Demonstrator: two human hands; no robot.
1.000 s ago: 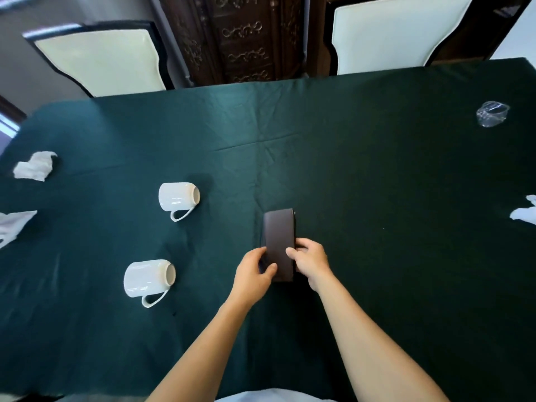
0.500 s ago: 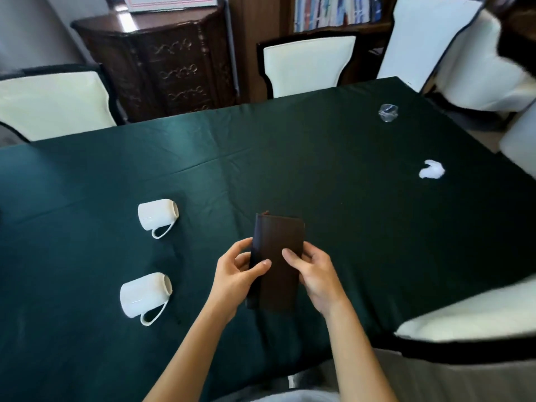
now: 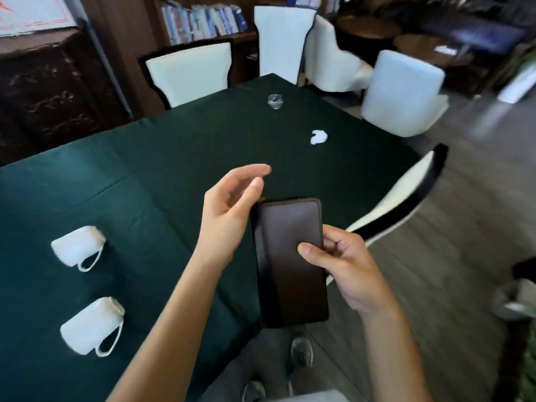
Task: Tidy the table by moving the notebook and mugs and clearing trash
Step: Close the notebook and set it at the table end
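Observation:
A closed dark brown notebook (image 3: 290,262) is lifted off the green-clothed table (image 3: 162,158), held above its near right corner. My right hand (image 3: 345,265) grips its right edge, thumb on the cover. My left hand (image 3: 229,210) hovers at the notebook's upper left corner with fingers spread, holding nothing. Two white mugs lie on their sides at the left: one (image 3: 77,246) farther, one (image 3: 91,326) nearer. A crumpled white tissue (image 3: 318,137) and a crushed clear plastic cup (image 3: 275,100) lie toward the far right corner.
White-cushioned chairs stand around the table: one at the far side (image 3: 188,71), several at the right (image 3: 403,91), one close by my right arm (image 3: 406,192). A dark carved cabinet (image 3: 52,91) and a bookshelf (image 3: 203,21) stand behind. My feet show on the floor below.
The notebook rose off the table and moved right, toward the table's corner. My left hand let go of it and opened. The view swung to the right.

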